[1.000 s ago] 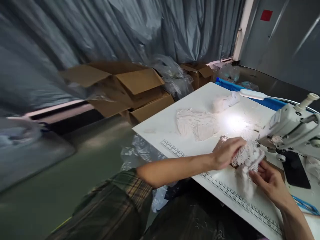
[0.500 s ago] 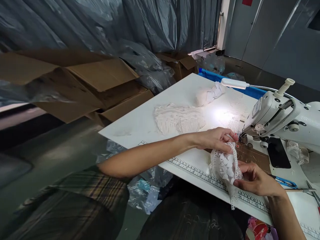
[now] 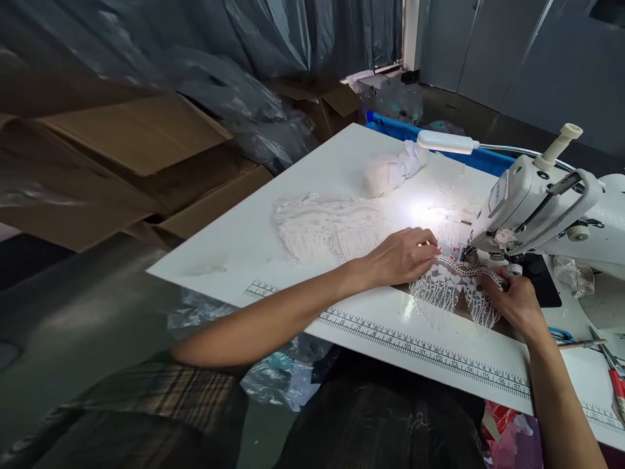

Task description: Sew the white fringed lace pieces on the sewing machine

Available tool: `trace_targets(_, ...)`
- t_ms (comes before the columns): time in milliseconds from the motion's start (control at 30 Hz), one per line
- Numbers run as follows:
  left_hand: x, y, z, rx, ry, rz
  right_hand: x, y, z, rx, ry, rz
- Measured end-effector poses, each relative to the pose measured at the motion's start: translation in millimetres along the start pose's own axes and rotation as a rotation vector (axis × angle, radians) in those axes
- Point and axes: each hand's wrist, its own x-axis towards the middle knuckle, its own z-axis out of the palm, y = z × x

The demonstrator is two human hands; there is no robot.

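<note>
A strip of white lace (image 3: 437, 290) with a dotted upper edge and a fringed lower edge lies spread at the front of the sewing machine (image 3: 522, 202). My left hand (image 3: 407, 255) pinches its left end, just left of the needle area. At the right end, my right hand (image 3: 520, 299) grips the lace between thumb and fingers, below the machine head. The upper edge runs beside the presser foot (image 3: 463, 254); I cannot tell whether it is under it. Further left, more white lace pieces (image 3: 322, 228) lie flat on the table.
The white table (image 3: 209, 260) has a printed ruler along its front edge. A lamp (image 3: 446, 141) lights the needle area. A bundle of pale fabric (image 3: 390, 172) sits behind. To the right are a dark phone (image 3: 544, 280) and red-handled scissors (image 3: 616, 387). Cardboard boxes (image 3: 137, 137) stand left.
The lace, bunched and hanging over the table edge before, is now stretched out flat before the needle. My right hand has moved up and right; the view has shifted slightly.
</note>
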Motion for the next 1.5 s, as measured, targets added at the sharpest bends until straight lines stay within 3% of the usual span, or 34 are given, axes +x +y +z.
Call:
trace_targets(100,-2.4,1.9,1.8,-0.059,-0.073,0.183,-3.3,3.2,0.3,0.025,0.02,-0.028)
trace_targets(167,-3.7,3.4,2.2,-0.058,-0.1,0.221,-4.6,5.1,0.5,0.096,0.011,-0.037)
trace_targets(267,-4.2,4.3,1.4,-0.076,-0.081,0.176,-6.1,1.4,3.8,0.318,-0.044,-0.034)
trace_targets(367,-3.4,5.9,-2.2,-0.123,-0.065,0.083,-8.3,-11.3,9.8,0.551,-0.192,-0.008)
trace_targets(467,-3.0,9.9,-6.0,-0.188,-0.064,-0.001,-9.5,-21.0,13.3,0.616,-0.309,-0.047)
trace_targets(600,-5.1,13.4,-3.3,-0.14,-0.057,-0.027,-7.9,-15.0,10.2,0.262,-0.181,-0.205)
trace_targets(700,-7.4,12.4,2.8,-0.141,-0.013,-0.043,-10.1,-6.9,9.8,0.0,-0.034,-0.445)
trace_targets(867,-6.0,5.3,8.6,-0.194,0.166,-0.09,-19.8,-3.4,23.5,-0.137,0.118,-0.866)
trace_targets(967,2.4,-4.5,9.1,-0.121,0.141,-0.066,-20.1,1.4,34.0,-0.251,0.131,-0.981)
trace_targets(1133,40.0,-24.0,13.2,0.067,-0.113,-0.099,-15.4,10.8,45.0,-0.248,0.164,-0.947)
trace_targets(1267,84.1,-34.3,25.8,0.074,-0.231,0.017,-13.3,13.4,45.6,-0.186,0.14,-0.914)
trace_targets(1400,107.3,-38.1,31.9,0.03,-0.246,0.059,-11.2,16.6,41.2,-0.057,0.078,-0.882)
trace_targets(1500,95.2,-34.7,22.6,0.06,-0.189,0.095,-10.9,18.7,38.1,0.083,0.095,-0.803)
